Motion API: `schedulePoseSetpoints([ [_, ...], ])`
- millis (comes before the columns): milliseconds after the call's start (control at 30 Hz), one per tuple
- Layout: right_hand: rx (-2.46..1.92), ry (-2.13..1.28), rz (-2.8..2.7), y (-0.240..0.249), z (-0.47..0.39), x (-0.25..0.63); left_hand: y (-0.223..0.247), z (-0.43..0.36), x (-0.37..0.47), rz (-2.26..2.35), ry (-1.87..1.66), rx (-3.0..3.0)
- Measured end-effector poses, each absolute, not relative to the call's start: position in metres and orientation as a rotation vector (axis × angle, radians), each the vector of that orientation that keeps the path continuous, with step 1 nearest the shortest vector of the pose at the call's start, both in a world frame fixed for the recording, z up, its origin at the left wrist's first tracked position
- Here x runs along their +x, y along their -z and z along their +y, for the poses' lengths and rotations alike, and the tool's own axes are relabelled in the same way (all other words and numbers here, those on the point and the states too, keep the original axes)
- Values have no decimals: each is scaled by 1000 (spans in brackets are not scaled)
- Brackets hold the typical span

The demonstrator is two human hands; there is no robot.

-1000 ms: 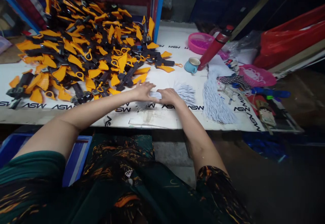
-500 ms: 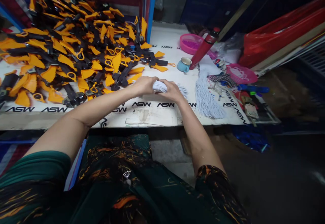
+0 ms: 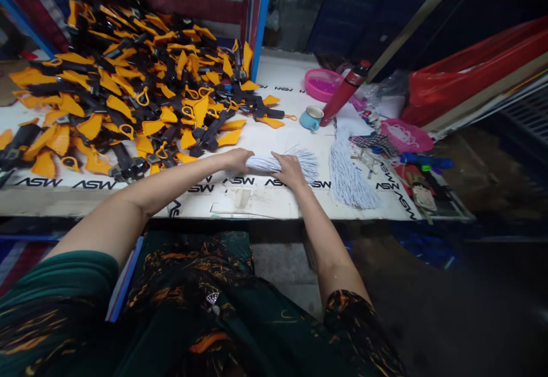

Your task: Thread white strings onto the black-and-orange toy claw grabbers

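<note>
A bundle of thin white cords (image 3: 262, 163) lies low over the table, stretched between my two hands. My left hand (image 3: 237, 160) is closed round its left end, the fingers partly hidden. My right hand (image 3: 290, 170) grips it further right, thumb toward me, and the loose cord ends fan out beyond that hand. To the right, a second, larger bundle of white cords (image 3: 349, 166) rests on the table with its ends spread toward the front edge.
A large heap of black and orange plastic parts (image 3: 141, 92) covers the left side of the table (image 3: 240, 206). Toward the back right stand a light blue mug (image 3: 311, 118), a red flask (image 3: 345, 94) and a pink basket (image 3: 322, 84). Another pink basket (image 3: 405, 136) sits among small clutter.
My hands have moved apart, the left one shifting left, so a longer stretch of the cord bundle shows between them. The bundle is now straighter, its ends more fanned. The camera view has shifted slightly.
</note>
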State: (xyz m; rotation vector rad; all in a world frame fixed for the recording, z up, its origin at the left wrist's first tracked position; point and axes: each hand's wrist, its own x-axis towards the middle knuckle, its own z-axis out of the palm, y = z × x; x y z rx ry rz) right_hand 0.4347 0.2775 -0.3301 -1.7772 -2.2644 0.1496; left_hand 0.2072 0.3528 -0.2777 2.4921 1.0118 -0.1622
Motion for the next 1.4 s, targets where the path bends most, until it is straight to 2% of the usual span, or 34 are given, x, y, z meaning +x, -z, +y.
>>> schedulePoseSetpoints([
  [233,-1586,-199,-2453,320,289,439,304,349,203,964,49,2620],
  [667,-1670,-42,-2623,279,281,427,295,328,197,1025,-15,2599],
  [933,-1811,-40,-2525,230,254,449,251,333,219,836,-95,2432],
  [1100,-1805,182,-2371,187,250,479,211,344,240,745,-194,2351],
  [1200,-1789,134,-2416,200,261,488,221,346,239,868,-10,2420],
  [1300,-1836,-55,-2497,244,263,484,256,340,227,983,291,2552],
  [1400,-1846,-159,-2438,292,250,470,291,330,211,951,265,2694],
])
